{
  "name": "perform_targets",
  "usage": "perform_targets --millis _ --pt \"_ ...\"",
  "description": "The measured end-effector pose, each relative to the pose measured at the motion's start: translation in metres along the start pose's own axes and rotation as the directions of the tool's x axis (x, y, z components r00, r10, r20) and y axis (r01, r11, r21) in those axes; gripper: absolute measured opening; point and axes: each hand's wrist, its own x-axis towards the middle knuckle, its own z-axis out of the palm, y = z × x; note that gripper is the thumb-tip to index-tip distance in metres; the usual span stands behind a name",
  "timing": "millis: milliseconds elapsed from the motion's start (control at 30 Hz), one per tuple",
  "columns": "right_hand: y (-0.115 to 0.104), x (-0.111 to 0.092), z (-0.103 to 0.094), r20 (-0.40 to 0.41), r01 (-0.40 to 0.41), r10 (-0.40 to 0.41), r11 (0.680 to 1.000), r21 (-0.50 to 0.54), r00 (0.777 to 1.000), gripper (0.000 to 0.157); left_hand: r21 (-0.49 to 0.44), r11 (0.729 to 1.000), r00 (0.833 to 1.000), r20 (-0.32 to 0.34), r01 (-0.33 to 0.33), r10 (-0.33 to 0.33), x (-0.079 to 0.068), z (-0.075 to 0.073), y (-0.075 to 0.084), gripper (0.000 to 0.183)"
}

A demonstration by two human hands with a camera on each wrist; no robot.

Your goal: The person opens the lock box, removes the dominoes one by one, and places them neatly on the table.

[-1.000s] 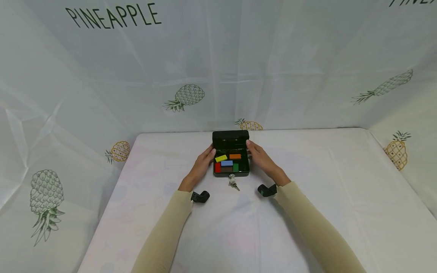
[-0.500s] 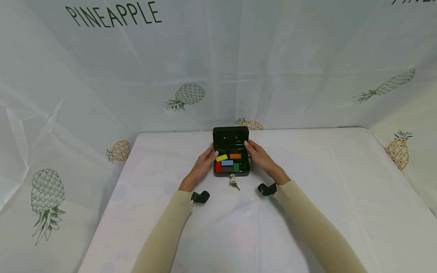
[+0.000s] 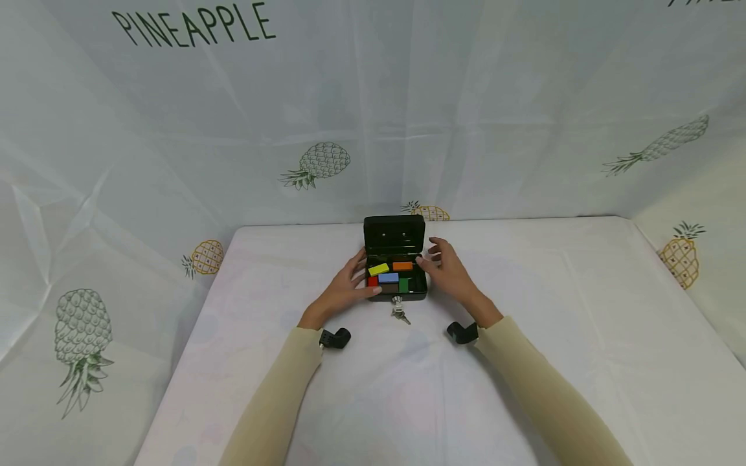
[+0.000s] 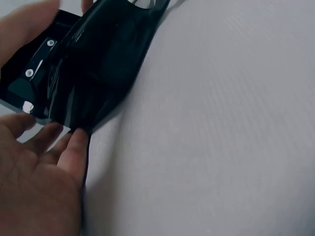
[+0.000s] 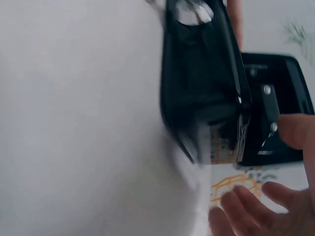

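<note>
A black metal cash box (image 3: pixel 416 296) stands on the table, its lid (image 3: pixel 394 234) raised at the back. Inside lie yellow (image 3: pixel 379 269), orange (image 3: pixel 402 266), blue (image 3: pixel 388 277), red (image 3: pixel 373 281), green (image 3: pixel 403 285) and dark brown blocks. Keys (image 3: pixel 400 316) hang from the front lock. My left hand (image 3: pixel 340 291) spreads along the left side, its thumb over the front left corner; the left wrist view shows fingertips (image 4: pixel 78 137) at the side wall. My right hand (image 3: pixel 451 275) is at the right side, thumb by the rim, the other fingers (image 5: pixel 241 209) apart from the box.
A white cloth covers the table (image 3: pixel 524 362). Behind it hangs a white curtain (image 3: pixel 466 149) printed with pineapples, close to the table's back edge. Black cameras (image 3: pixel 463 332) sit on both wrists.
The lid has tipped further back and now stands up. My right fingers have come off the lid and spread away; my left thumb has moved from the back left down to the front corner.
</note>
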Motion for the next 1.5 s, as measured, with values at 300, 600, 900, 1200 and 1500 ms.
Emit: perform_targets --millis 300,600,900,1200,1500 --pt "-0.021 -0.019 0.006 -0.089 0.286 -0.332 0.899 -0.331 0.939 0.039 0.043 0.999 0.996 0.084 -0.033 0.029 -0.002 -0.003 0.0 0.123" --pt "-0.028 -0.011 0.016 0.067 0.406 -0.425 0.787 -0.464 0.903 0.031 0.075 0.997 0.997 0.071 -0.032 0.027 -0.007 0.0 0.006 0.12" --pt "-0.03 -0.001 0.023 0.166 0.431 -0.412 0.715 -0.55 0.896 0.027 0.056 0.997 0.996 0.084 -0.044 0.039 -0.006 -0.002 0.002 0.12" --pt "-0.029 0.006 0.026 0.23 0.444 -0.387 0.677 -0.587 0.893 0.025 0.04 0.998 0.995 0.091 -0.052 0.048 -0.004 -0.004 -0.003 0.12" --pt "-0.03 0.01 0.026 0.282 0.459 -0.363 0.656 -0.6 0.888 0.023 0.02 0.998 0.995 0.088 -0.051 0.049 -0.002 -0.004 -0.005 0.12"
